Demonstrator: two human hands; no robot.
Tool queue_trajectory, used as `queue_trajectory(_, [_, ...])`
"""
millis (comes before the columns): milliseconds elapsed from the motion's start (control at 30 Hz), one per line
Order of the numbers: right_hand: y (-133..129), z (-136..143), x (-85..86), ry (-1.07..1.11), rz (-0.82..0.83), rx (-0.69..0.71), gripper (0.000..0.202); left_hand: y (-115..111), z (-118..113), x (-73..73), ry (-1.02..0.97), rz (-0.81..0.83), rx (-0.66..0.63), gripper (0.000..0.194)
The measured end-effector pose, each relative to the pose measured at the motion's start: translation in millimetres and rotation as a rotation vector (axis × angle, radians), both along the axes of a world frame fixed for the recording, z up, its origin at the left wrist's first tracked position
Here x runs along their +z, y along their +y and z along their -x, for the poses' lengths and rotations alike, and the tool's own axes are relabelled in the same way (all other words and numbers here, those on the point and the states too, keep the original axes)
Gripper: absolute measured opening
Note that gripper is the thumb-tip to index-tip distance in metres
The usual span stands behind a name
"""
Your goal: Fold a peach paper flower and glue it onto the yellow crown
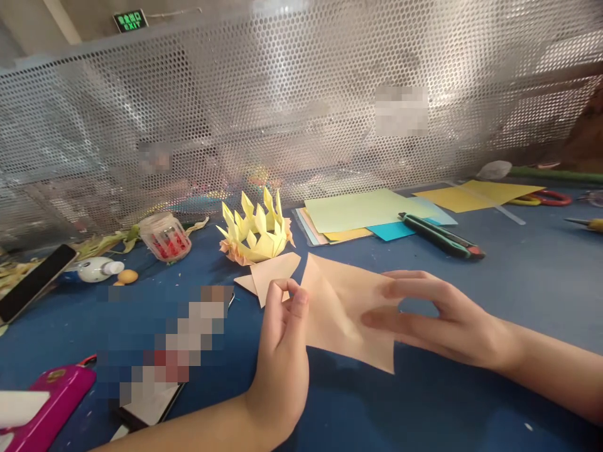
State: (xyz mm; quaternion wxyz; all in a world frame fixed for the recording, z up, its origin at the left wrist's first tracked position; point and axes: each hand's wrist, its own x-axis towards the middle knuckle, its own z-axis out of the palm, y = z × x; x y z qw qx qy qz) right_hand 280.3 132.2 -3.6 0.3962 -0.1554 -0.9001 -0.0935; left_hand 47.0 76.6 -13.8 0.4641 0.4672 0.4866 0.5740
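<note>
A square peach-coloured sheet of paper (343, 314) with a slanting crease is held above the blue table. My left hand (285, 351) is closed on its left edge, pinching it between thumb and bent fingers. At the right edge, my right hand (443, 317) has fingertips over the front of the paper, and a lower finger seems to pass behind it. Just behind the left hand lie small folded peach paper pieces (273, 273). Past them stands a yellow paper ring of pointed petals (257, 229) with peach points along its base.
Behind the hands lie coloured paper sheets (348, 210), a dark green utility knife (440, 235) and scissors (551, 198). On the left are a jar with red bits (164, 237), a blurred-out phone (151, 402), a magenta tool (61, 402) and a black phone (35, 282). A perforated metal screen (292, 81) borders the back.
</note>
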Motion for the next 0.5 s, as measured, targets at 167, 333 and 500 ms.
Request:
queue_trajectory(167, [1,-5,4.1,-0.027,-0.260,0.005,0.019,3,-2,2.7,0.004,0.041,-0.018,0.036])
queue_trajectory(333, [-7,0,7.1,-0.036,-0.164,-0.064,0.016,4,-4,4.8,0.018,0.021,-0.209,0.040])
queue_trajectory(500, [-17,12,5.3,0.143,0.159,-0.145,0.019,-2,-4,5.4,0.059,-0.006,-0.335,0.037])
